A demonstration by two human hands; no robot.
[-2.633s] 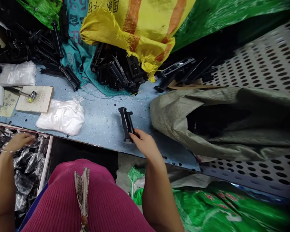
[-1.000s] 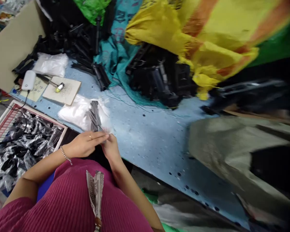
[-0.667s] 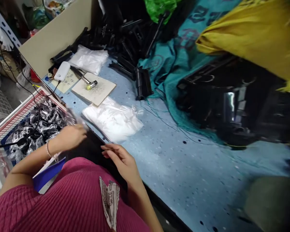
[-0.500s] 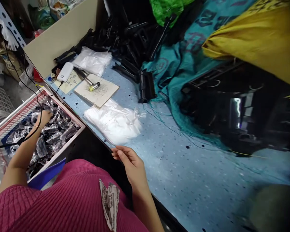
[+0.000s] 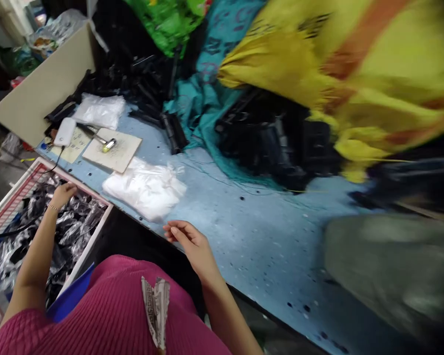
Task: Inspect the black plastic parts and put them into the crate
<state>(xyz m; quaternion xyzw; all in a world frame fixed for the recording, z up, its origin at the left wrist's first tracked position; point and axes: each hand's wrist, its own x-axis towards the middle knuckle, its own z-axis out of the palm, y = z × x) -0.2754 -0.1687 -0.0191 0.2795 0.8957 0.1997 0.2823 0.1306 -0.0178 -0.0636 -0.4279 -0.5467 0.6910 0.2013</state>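
My left hand (image 5: 62, 195) is over a white and red plastic crate (image 5: 105, 211), just above black parts in clear plastic bags (image 5: 72, 231). Its fingers point toward the table, slightly blurred, and I see nothing in them. At the front edge of the blue speckled table, my right hand (image 5: 191, 243) hovers with loosely bent fingers, a little apart, holding nothing visible. Beyond it lies a stack of clear plastic bags (image 5: 144, 190). Behind that stack, a hammer (image 5: 104, 143) rests on a pale square board (image 5: 128, 148).
A white corded device (image 5: 64, 132) and another pile of plastic bags (image 5: 101, 109) lie farther back. Black plastic parts (image 5: 173, 133) heap behind them. A teal sack (image 5: 207, 133) spills more black parts. A yellow sack (image 5: 281, 64) and a blurred grey-green object (image 5: 373, 266) occupy the right.
The view has swung right, bringing more of the yellow sack in. My left hand has lifted slightly off the bagged parts. My right hand stays by the table edge, its fingers slightly looser.
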